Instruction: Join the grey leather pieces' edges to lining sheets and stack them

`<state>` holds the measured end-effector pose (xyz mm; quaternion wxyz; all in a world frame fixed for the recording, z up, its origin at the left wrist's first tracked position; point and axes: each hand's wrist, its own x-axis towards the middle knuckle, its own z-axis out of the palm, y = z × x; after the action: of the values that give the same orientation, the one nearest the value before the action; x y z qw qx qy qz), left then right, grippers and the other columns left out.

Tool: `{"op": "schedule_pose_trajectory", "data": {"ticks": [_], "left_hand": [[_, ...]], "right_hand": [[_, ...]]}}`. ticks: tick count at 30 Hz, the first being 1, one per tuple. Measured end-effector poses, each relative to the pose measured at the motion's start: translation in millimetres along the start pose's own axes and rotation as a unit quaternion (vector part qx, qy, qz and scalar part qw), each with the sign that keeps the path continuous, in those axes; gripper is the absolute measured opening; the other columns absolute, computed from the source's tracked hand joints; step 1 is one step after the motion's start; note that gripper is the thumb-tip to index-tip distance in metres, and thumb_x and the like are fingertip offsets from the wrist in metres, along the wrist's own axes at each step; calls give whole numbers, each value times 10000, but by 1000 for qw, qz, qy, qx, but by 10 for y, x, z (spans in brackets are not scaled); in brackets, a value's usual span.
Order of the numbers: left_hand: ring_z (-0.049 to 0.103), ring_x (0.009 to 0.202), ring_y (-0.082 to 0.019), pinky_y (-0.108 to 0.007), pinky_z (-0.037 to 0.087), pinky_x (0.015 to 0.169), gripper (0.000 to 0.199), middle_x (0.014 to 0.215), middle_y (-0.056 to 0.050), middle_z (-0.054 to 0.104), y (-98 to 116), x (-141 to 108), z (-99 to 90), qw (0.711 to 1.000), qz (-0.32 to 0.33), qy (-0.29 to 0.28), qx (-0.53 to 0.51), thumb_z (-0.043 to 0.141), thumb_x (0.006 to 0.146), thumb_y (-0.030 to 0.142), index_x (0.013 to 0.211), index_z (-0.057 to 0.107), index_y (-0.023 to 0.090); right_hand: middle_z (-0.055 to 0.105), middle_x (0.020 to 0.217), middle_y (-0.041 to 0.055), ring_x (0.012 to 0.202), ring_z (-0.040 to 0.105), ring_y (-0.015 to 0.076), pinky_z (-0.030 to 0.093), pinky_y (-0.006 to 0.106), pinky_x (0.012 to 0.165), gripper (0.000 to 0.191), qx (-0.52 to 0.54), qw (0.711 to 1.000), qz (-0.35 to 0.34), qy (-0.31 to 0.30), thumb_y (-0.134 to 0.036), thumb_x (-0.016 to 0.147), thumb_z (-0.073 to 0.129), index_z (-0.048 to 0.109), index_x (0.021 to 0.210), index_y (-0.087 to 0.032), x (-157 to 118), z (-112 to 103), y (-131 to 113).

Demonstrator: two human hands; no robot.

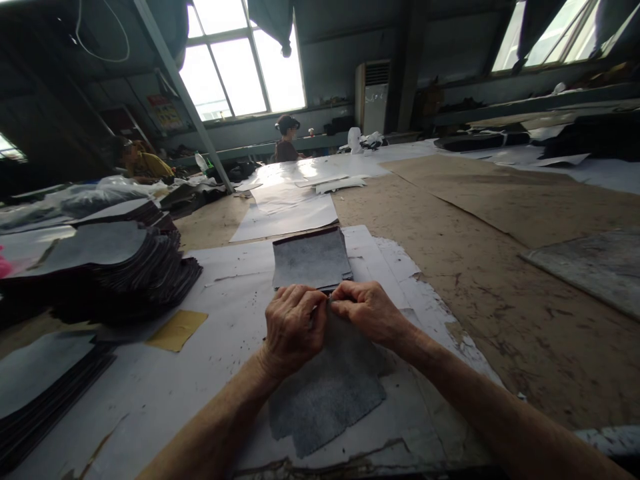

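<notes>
Pinching far edge of grey, flat leather-like panel in closed fingertips of left hand and right hand, over white paper sheet, just beside small grey stack. Apparently midway at edge; cannot tell finished from unfinished.

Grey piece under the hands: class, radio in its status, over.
Left hand, right hand pinching at far edge. Grey piece, near end on white paper. Grey stack just beyond the fingers.
</notes>
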<state>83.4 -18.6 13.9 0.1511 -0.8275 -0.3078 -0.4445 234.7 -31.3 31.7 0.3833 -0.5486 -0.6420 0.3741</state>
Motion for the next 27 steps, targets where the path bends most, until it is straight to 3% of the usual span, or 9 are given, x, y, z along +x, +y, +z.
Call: {"op": "schedule_pose_trajectory", "data": {"ticks": [6, 11, 18, 20, 23, 25, 27], "left_hand": [[566, 621, -162, -291, 423, 612, 106, 653, -35, 605, -7, -8, 29, 997, -78, -18, -23, 518, 766, 111, 690, 568, 165], [551, 598, -142, -262, 441, 593, 112, 643, -19, 585, 1, 14, 28, 983, -154, -67, -67, 489, 755, 146, 676, 562, 180], [531, 551, -128, -252, 429, 551, 113, 611, -12, 586, 40, 77, 4, 955, -248, -77, -140, 512, 718, 185, 634, 586, 169], [530, 542, -127, -243, 421, 527, 123, 593, -6, 595, 28, 89, -16, 928, -302, -96, -197, 528, 713, 213, 637, 613, 168], [532, 533, -129, -232, 407, 487, 144, 570, 5, 608, -22, 86, -44, 850, -393, -132, -326, 547, 692, 236, 704, 674, 168], [561, 571, -141, -240, 433, 517, 191, 605, -4, 642, -60, 75, -55, 807, -420, -119, -398, 531, 673, 218, 745, 701, 169], [596, 626, -161, -264, 470, 579, 234, 663, -22, 676, -82, 65, -57, 792, -421, -85, -433, 493, 679, 205, 755, 711, 167]], "right_hand": [[415, 512, -50, 496, 327, 79, 256, 216, 473, 39, 26, 998, 60, -13, -187, 623, 531, 557, 607, -163, 30, -17, 3], [363, 473, -69, 461, 280, 63, 205, 224, 449, 30, 116, 983, 117, -80, -183, 578, 532, 526, 587, -156, 53, -67, 31], [360, 463, -72, 448, 277, 61, 191, 227, 450, 65, 168, 971, 128, -113, -197, 554, 553, 501, 567, -161, 60, -104, 56], [369, 458, -71, 447, 284, 62, 197, 225, 448, 58, 169, 971, 140, -97, -188, 547, 556, 510, 569, -160, 57, -99, 38], [383, 456, -65, 447, 290, 59, 204, 221, 447, 42, 166, 970, 157, -82, -177, 544, 552, 522, 562, -153, 48, -88, 1], [389, 460, -62, 446, 289, 57, 203, 220, 447, 40, 161, 971, 161, -78, -176, 544, 552, 523, 554, -151, 43, -81, -15], [389, 464, -61, 444, 288, 57, 196, 222, 443, 44, 148, 973, 161, -71, -179, 545, 555, 523, 556, -151, 41, -76, -16]]}}
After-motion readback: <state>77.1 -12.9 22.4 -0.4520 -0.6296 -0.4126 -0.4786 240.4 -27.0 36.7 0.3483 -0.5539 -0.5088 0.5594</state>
